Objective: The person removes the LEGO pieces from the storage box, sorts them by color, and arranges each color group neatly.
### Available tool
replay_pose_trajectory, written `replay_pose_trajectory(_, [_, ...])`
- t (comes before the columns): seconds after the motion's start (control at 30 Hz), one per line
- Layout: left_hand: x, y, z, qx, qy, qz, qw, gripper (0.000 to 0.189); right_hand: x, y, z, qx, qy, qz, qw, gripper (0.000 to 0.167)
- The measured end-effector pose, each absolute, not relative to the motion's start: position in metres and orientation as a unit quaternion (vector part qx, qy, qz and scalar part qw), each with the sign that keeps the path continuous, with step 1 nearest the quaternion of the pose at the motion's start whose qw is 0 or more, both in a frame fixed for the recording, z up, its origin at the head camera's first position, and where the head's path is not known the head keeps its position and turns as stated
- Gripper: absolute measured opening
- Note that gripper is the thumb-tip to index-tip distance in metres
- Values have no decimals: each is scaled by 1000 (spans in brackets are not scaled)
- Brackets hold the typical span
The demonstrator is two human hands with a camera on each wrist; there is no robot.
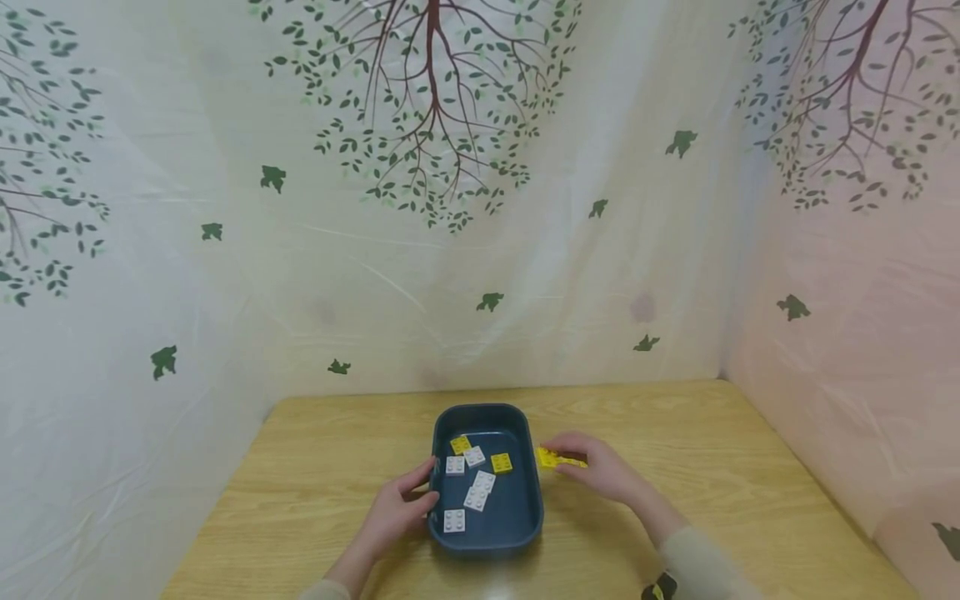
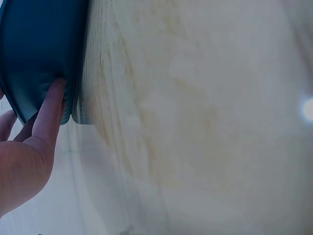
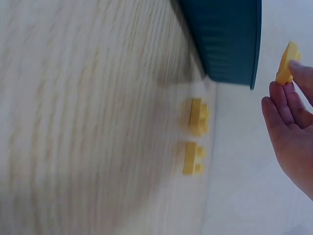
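A dark blue bin [image 1: 486,546] with rounded corners holds several white studded toy bricks [image 1: 454,521] and two yellow ones [image 1: 501,463]. At its left wall my left hand [image 1: 397,510] grips the side, the thumb near the rim. In the left wrist view, one finger [image 2: 49,110] lies along the outer wall. Beyond the right wall, my right hand [image 1: 600,468] pinches a yellow toy brick [image 3: 287,63] between thumb and fingertips. Two more yellow bricks [image 3: 195,116] stand on the table below that hand, mostly covered by it in the head view.
The bin stands on a wooden table [image 1: 315,475]. A pale curtain [image 1: 375,317] printed with trees and birds hangs behind the table and along both sides. A dark object with yellow [image 1: 660,586] shows at the right sleeve.
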State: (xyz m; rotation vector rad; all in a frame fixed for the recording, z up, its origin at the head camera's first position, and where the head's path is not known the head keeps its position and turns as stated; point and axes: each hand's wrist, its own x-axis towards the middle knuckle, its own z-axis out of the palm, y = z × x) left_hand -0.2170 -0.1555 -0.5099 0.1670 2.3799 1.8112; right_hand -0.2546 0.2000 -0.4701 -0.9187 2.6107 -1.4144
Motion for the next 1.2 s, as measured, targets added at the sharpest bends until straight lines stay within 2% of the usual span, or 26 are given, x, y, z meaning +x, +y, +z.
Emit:
replay_pose_trajectory(0.33, [-216,-156,-509,62,787,609,73,60,-253,234,-488,-337,836,-430,-43,31])
replay_pose_trajectory(0.53, [-216,-156,-506,66,790,606,72,60,-252,253,-494,-298,866,-401,-30,33])
replay_pose_trajectory(0.8, [-218,-157,-508,70,790,604,78,60,-253,278,-503,-286,884,-364,-59,30])
replay_pose_trajectory(1.1, [-218,-158,-509,68,786,609,81,60,-254,297,-506,-246,898,-359,-63,29])
replay_pose_trajectory(1.2, [-218,-157,-508,64,788,607,83,61,-255,300,-505,-233,898,-370,-45,29])
